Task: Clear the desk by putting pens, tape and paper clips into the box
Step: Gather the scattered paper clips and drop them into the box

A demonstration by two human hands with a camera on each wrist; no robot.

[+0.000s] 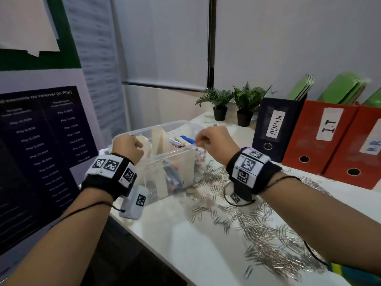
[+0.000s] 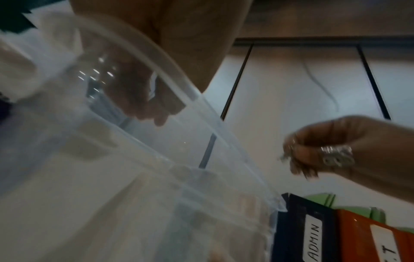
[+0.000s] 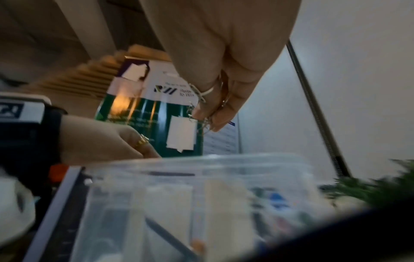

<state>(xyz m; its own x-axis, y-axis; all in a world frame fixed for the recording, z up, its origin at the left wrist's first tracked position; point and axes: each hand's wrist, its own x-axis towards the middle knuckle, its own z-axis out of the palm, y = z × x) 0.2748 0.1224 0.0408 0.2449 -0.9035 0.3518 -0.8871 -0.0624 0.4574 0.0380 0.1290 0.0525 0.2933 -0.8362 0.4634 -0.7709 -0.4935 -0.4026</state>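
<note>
A clear plastic box (image 1: 171, 152) stands at the desk's left end, with pens (image 1: 181, 140) and beige dividers inside. My right hand (image 1: 203, 139) hovers over the box's near right corner and pinches a small bunch of paper clips (image 3: 199, 106). The same bunch glints in the left wrist view (image 2: 336, 156). My left hand (image 1: 127, 147) is curled over the box's left side. Seen through the box wall (image 2: 179, 88), silvery paper clips show between its fingers (image 2: 143, 106). A great many loose paper clips (image 1: 268, 234) cover the desk to the right of the box.
A dark ADMIN binder (image 1: 274, 124) and red binders (image 1: 321, 137) stand along the back right. Two small potted plants (image 1: 220, 104) sit behind the box. A dark poster (image 1: 41, 141) lines the left side, close to the desk's edge.
</note>
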